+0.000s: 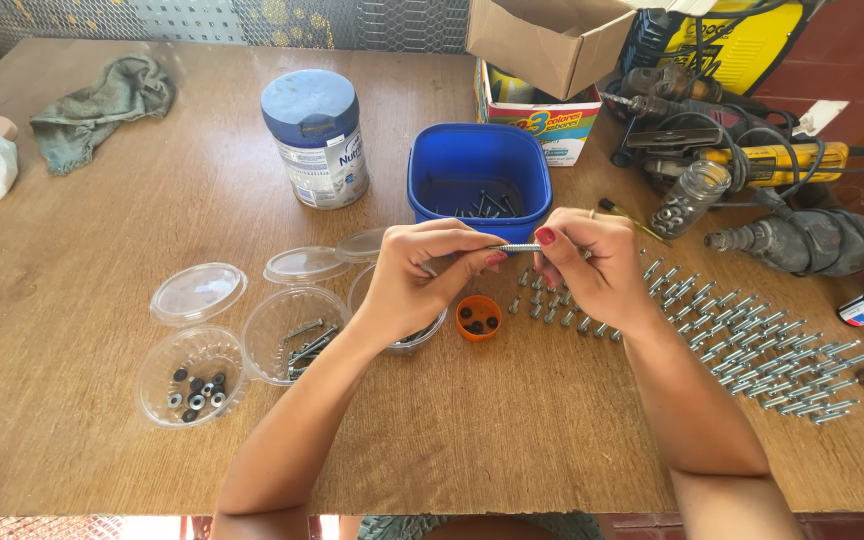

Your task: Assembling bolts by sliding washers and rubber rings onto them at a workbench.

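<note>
Both of my hands meet over the middle of a wooden table (102,250). My left hand (422,280) and my right hand (592,265) pinch the two ends of one metal bolt (518,248), held level between them. Just below sits a small orange cap (478,318) with dark nuts in it. Rows of loose bolts (752,345) lie on the table to the right of my right hand. A blue plastic tub (479,180) holding a few screws stands right behind my hands.
Clear plastic cups (192,375) with washers and screws sit at the left. A blue-lidded tin (317,140), a grey rag (102,105), cardboard boxes (542,45), power drills (752,160) and a glass jar (690,198) line the back and right.
</note>
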